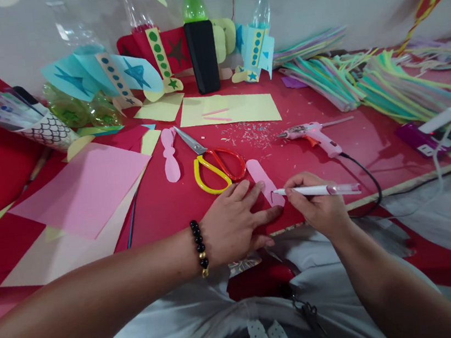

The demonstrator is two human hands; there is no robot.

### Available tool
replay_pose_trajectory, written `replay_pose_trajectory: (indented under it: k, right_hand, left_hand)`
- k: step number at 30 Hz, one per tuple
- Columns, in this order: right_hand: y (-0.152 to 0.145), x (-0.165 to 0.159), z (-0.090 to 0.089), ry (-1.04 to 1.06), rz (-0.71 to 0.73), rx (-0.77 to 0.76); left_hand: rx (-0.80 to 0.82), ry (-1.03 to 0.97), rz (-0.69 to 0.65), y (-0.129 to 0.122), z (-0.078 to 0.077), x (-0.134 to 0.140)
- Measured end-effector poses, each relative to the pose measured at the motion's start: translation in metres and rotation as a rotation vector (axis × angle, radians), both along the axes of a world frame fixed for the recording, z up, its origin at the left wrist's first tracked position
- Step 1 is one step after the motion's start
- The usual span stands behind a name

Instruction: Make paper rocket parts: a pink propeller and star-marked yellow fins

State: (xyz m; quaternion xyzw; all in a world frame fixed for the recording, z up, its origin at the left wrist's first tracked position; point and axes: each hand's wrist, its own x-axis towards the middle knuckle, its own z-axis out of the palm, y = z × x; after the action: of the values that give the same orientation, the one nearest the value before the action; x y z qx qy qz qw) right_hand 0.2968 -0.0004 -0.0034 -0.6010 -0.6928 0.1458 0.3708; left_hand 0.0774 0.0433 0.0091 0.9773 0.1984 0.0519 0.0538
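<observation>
Near the front edge of the red worktop [160,212], the left hand [230,221] lies open, fingers spread; the right hand [318,209] is closed in a writing grip; the scissors [201,149], just beyond the left, could get nudged; the pink strip [260,173], by that edge, might skid if the left eases, making the right's white pen [317,189] stray

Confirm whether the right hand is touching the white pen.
Touching. The head view plainly shows the right hand gripping the white pen between thumb and fingers, with no gap.
</observation>
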Motion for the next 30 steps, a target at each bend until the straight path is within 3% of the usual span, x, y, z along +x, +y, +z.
replay_pose_trajectory:
  k: [13,30]
  right_hand:
    - [-0.0068,0.0027,0.0001,0.09,-0.017,0.066]
    - [-0.0016,0.0,0.0044,0.013,0.167,0.002]
  left_hand:
    - [-0.015,0.025,0.009,-0.0006,0.0026,0.0007]
    - [-0.006,0.024,-0.002,-0.0005,0.0013,0.0006]
